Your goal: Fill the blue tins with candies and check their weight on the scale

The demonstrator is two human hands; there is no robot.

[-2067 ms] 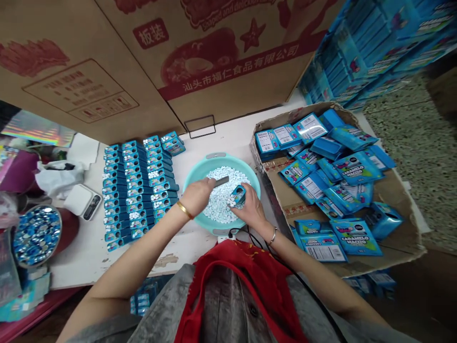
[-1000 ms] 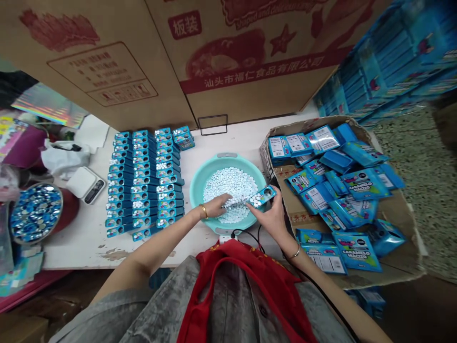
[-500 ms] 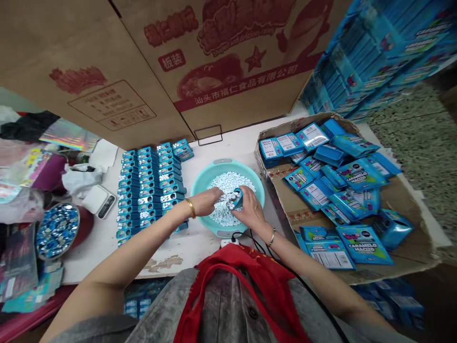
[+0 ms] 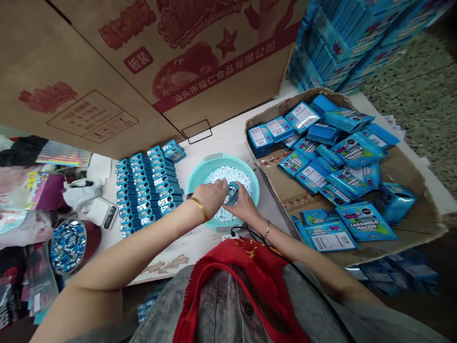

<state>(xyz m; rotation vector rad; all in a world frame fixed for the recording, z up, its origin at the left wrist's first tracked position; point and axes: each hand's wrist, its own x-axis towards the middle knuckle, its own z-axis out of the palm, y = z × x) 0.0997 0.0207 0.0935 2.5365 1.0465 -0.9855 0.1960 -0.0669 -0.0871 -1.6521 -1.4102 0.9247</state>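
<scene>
My right hand (image 4: 244, 206) is wrapped round a small blue box (image 4: 233, 194), its opening tilted up, with white pieces showing inside. Against the box's left side is my left hand (image 4: 211, 197), fingers curled together; whatever they pinch is hidden. Both hands are over a turquoise basin (image 4: 193, 175) of small white candies (image 4: 233, 174). To the left, rows of blue boxes (image 4: 143, 188) stand with round openings on top, several showing white pieces.
On the right a cut-down carton (image 4: 274, 176) holds many flat and folded blue boxes (image 4: 360, 143). Large cardboard cartons (image 4: 117, 62) stand behind. A white scale (image 4: 102, 213) and a tub of shiny blue pieces (image 4: 69, 245) are at left. A black cable (image 4: 285, 261) crosses my right forearm.
My left hand has moved up against the small box, its fingers now curled at the opening instead of reaching over the candies. The box stays in my right hand. The camera view has shifted.
</scene>
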